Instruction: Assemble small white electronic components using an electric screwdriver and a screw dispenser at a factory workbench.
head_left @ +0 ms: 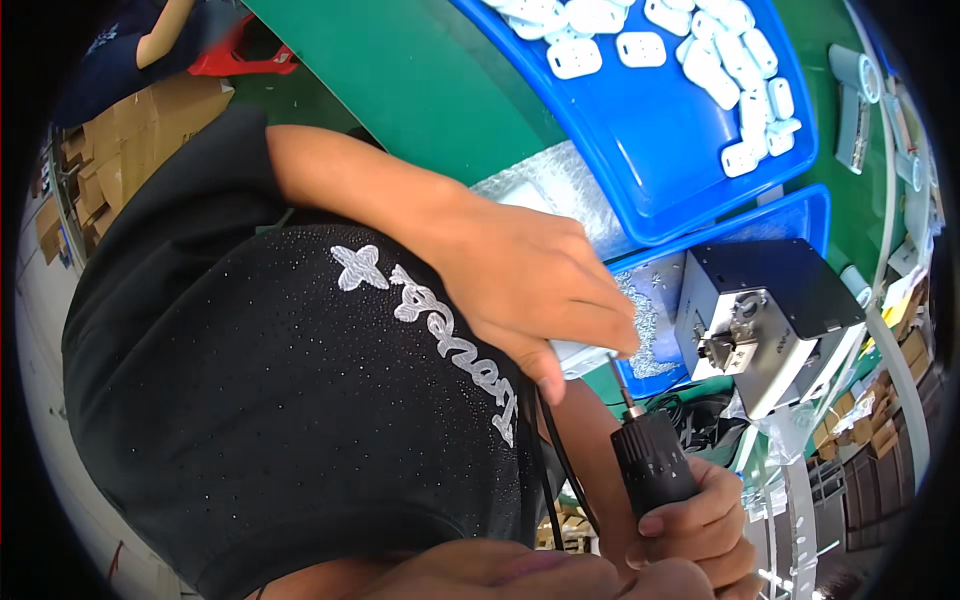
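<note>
My right hand [700,525] is wrapped round a black electric screwdriver [652,460] at the lower right. Its thin metal bit [624,385] points up toward the fingertips of my left hand [540,285]. That hand is closed, knuckles up, over a white plastic piece [582,358], which shows between thumb and forefinger; the rest of the piece is mostly hidden under the palm. Just past the left fingers, a small blue tray [822,210] holds many tiny silver screws [650,325] and a black and silver screw feeder [770,310]. Whether the bit touches anything cannot be made out.
A large blue bin [640,150] with many white plastic housings [725,75] stands on the green table [420,80]. Black cables [685,425] lie beside the feeder. At the upper left are a co-worker's arm [165,30], a red object [235,58] and cardboard boxes [150,125].
</note>
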A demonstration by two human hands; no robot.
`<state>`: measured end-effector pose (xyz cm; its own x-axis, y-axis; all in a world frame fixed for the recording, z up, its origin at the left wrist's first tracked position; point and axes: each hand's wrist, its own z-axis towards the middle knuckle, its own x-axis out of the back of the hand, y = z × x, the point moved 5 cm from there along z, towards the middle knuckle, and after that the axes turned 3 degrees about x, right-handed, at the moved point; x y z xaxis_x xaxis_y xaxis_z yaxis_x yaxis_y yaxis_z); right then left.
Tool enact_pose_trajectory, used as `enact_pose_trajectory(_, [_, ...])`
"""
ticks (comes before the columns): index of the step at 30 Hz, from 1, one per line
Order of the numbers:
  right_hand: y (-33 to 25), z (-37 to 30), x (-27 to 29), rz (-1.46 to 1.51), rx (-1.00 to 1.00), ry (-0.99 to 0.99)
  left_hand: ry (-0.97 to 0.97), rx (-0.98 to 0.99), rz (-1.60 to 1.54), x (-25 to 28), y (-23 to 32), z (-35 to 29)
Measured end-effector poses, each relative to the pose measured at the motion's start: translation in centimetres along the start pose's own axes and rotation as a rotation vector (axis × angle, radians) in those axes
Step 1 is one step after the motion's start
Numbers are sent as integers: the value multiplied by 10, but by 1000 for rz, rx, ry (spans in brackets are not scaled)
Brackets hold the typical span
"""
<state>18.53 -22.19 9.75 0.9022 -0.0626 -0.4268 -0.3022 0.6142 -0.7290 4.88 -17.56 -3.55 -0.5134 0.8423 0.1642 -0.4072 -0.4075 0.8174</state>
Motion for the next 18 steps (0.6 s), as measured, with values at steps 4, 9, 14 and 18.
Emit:
enact_pose_trajectory(4, [-3, 7, 18, 30, -54, 73, -244, -117, 333, 54, 20, 22])
enact_pose_trajectory(9, [84, 26, 40, -813, -358, 247, -3, -91, 785, 148, -36, 96])
enact_pose_trajectory(14, [165, 48, 34, -1661, -507, -225, -404, 282, 1192, 218, -177, 177])
enact_pose_trajectory(18, [199, 46, 49, -1801, -612, -267, -460, 195, 1586, 217, -229, 192])
